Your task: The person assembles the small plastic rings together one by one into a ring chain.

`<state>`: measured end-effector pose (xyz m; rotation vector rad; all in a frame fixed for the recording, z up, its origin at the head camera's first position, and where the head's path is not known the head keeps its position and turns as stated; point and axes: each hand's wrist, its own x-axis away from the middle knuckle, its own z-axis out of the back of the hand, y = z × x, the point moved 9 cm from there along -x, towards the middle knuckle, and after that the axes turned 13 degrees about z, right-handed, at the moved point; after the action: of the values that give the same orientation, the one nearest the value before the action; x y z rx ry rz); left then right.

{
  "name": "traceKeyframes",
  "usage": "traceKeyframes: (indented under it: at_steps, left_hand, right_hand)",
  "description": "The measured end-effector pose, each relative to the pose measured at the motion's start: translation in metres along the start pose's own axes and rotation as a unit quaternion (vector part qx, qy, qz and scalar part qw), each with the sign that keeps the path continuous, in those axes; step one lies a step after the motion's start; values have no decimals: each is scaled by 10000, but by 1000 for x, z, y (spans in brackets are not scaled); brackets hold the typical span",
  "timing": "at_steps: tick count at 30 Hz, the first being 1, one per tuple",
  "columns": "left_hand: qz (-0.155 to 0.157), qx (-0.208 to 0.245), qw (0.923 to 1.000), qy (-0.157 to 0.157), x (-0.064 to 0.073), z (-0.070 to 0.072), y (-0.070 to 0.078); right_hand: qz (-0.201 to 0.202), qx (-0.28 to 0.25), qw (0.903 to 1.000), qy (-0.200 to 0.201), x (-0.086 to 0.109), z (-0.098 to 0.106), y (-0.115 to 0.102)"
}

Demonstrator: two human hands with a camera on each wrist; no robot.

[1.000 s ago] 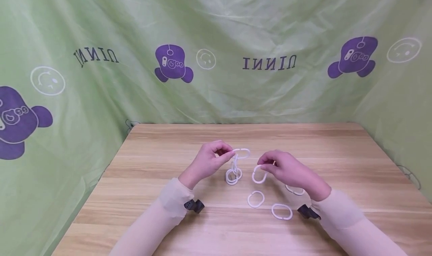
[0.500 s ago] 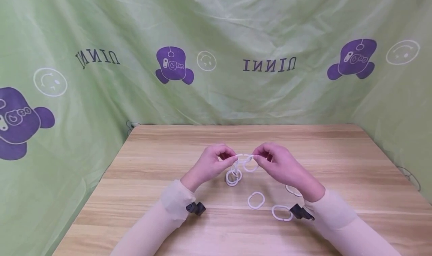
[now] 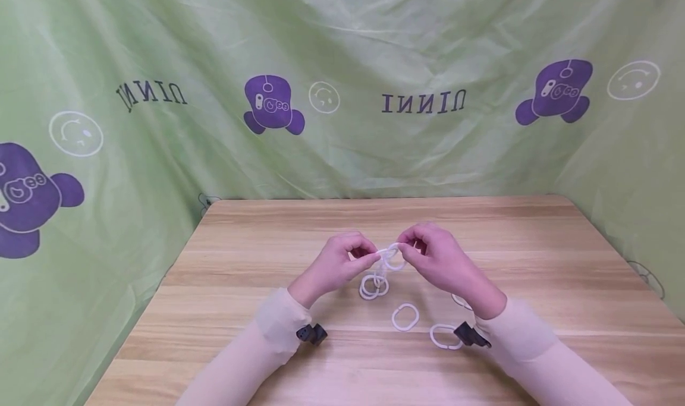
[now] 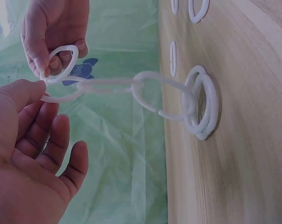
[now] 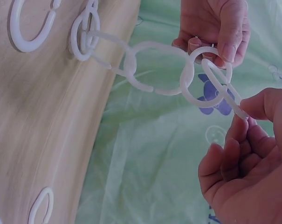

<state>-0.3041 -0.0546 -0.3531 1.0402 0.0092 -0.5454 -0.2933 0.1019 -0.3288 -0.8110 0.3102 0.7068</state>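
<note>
My left hand [image 3: 339,266] pinches the top link of a white plastic chain [image 4: 152,74] between thumb and fingertip. The chain hangs from there, its lowest links [image 4: 213,107] piled on the tabletop. Another oval white link [image 5: 220,84] is pinched between thumb and fingertips of my right hand [image 3: 444,260]. In the right wrist view this link crosses the chain's top link [image 5: 192,102], right by the left fingertips. The links are split rings with a small gap in each side.
Loose white links lie on the wooden table [image 3: 267,227] nearer the body: one link [image 3: 393,321] in the middle, another link [image 3: 431,338] to its right, and a third link [image 3: 461,304] partly behind the right wrist. A green printed curtain [image 3: 348,156] surrounds the table.
My right hand has moved left and up with its link, bringing it against the chain's top link. My left hand has shifted slightly right and down, still holding the chain.
</note>
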Motion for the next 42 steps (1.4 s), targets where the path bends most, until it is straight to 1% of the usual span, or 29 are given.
traceKeyframes:
  at_steps: [6, 11, 13, 16, 19, 22, 26, 29, 31, 34, 38, 42]
  left_hand:
    - [-61, 24, 10000, -47, 1, -1, 1]
    - [-184, -45, 9998, -84, 2, -4, 4]
    - [-251, -118, 9995, -126, 2, -7, 6]
    - [-277, -250, 9992, -172, 3, -10, 7]
    - [-158, -331, 9992, -141, 2, -10, 4]
    - [-51, -300, 9995, -61, 1, -7, 1]
    - [29, -232, 9997, 104, -1, -1, -2]
    - [124, -169, 9995, 248, -1, 3, -4]
    - [208, -83, 9993, 290, -1, 4, -5]
    - [284, 110, 9994, 189, -1, 2, -6]
    - [274, 248, 9993, 3, -1, -2, -6]
    - [394, 243, 9989, 39, -1, 0, -8]
  right_hand:
    - [83, 267, 9995, 150, 0, 0, -2]
    - [477, 686, 9960, 329, -2, -1, -9]
    - [545, 747, 9951, 356, -2, -3, -11]
    - [401, 584, 9967, 383, -1, -4, -9]
    - [79, 259, 9987, 422, 0, -3, -5]
    - [-212, -78, 9986, 481, 1, -1, -1]
    - [-422, -339, 9970, 554, 2, 0, 2]
    - [-473, -429, 9961, 604, 2, 0, 2]
    - [-468, -465, 9957, 655, 2, 0, 1]
    - [-429, -534, 9948, 757, 2, 0, 0]
    - [-382, -675, 9931, 882, 3, 0, -1]
    - [-394, -841, 9923, 817, 6, -3, 0]
